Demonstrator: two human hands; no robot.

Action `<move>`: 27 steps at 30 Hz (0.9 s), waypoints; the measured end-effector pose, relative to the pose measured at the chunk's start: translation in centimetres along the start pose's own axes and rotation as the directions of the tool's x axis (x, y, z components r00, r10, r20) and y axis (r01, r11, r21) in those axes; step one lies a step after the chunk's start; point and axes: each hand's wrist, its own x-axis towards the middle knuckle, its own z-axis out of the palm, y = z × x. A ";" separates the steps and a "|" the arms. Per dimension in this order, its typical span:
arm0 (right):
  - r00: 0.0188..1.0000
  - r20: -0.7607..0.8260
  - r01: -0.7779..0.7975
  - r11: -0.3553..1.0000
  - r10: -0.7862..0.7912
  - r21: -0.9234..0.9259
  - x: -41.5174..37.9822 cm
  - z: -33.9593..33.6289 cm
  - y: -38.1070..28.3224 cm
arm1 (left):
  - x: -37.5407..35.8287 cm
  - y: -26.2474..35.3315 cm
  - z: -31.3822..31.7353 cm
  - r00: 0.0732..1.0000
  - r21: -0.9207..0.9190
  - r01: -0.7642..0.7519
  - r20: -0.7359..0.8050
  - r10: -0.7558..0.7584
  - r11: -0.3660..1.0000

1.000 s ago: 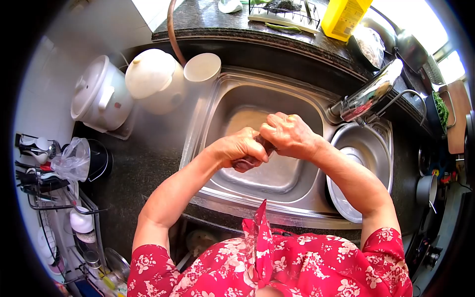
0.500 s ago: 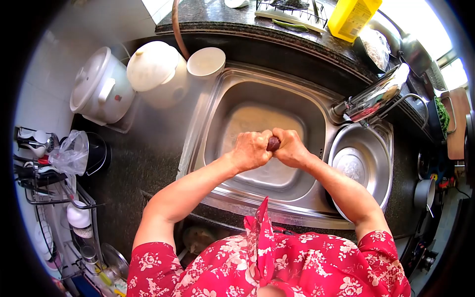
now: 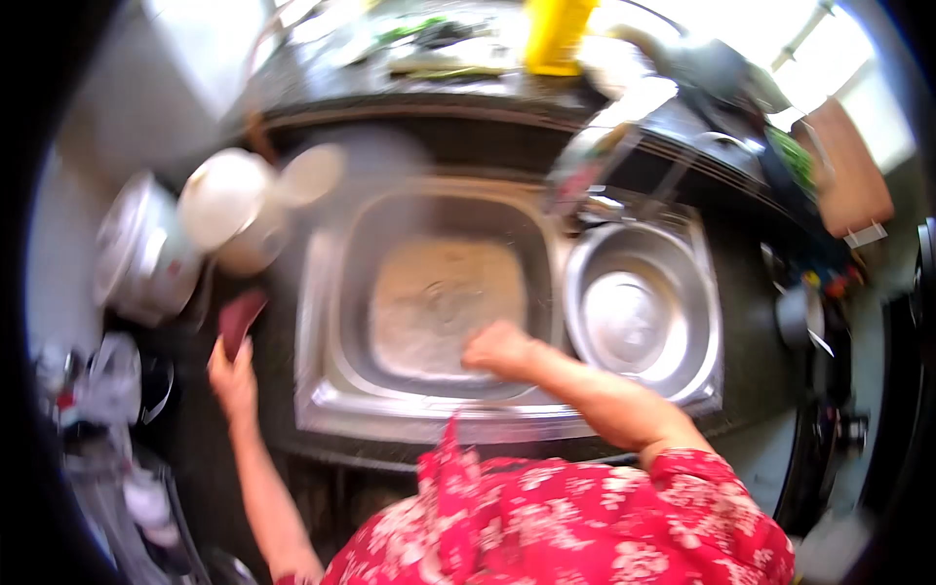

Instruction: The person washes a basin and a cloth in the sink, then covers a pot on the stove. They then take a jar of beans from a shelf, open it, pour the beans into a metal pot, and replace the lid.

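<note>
My left hand [image 3: 233, 382] is over the dark counter to the left of the sink, its fingers closed on a dark red cloth [image 3: 241, 319]. The cloth is blurred and points up and away from the hand, near the white pots. My right hand [image 3: 500, 349] hangs over the front right part of the steel sink [image 3: 353, 292], fingers curled in. Whatever it may hold is hidden. At the right of the sink sits a round steel basin [image 3: 575, 292].
A white lidded pot [image 3: 146, 253], a cream pot [image 3: 229, 210] and a pale bowl [image 3: 313, 174] stand left of the sink. The faucet [image 3: 597, 208] is between sink and basin. A yellow container [image 3: 558, 37] stands on the back ledge, and a wooden board [image 3: 843, 166] at far right.
Both hands were together over the sink, wringing the dark red cloth. They have parted: the left carried the cloth left over the counter, the right stays above the sink. The view has shifted right.
</note>
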 end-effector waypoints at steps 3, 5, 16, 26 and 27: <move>0.874 -0.252 -0.264 0.841 0.416 0.473 -1.4 -2.5 -4.5 | -2.2 -4.0 -1.7 0.998 0.518 -0.054 0.066 0.023 0.854; 0.766 -0.433 -0.273 0.850 0.476 0.451 -3.0 -2.2 -4.8 | -3.1 -2.4 -0.6 0.996 0.361 -0.088 0.062 0.070 0.929; -0.095 -0.386 -0.256 0.352 0.918 0.900 -27.1 -0.4 2.2 | -9.9 13.4 9.1 0.803 -0.052 -0.496 0.351 0.481 0.866; -0.560 0.233 0.541 0.138 0.795 0.830 -60.2 6.0 17.5 | -19.9 24.4 10.4 0.833 -0.278 0.492 0.424 -0.355 0.825; -0.530 0.248 0.610 0.161 0.811 0.776 -61.0 6.8 18.9 | -21.4 25.9 10.1 0.889 -0.092 0.275 0.404 -0.217 0.957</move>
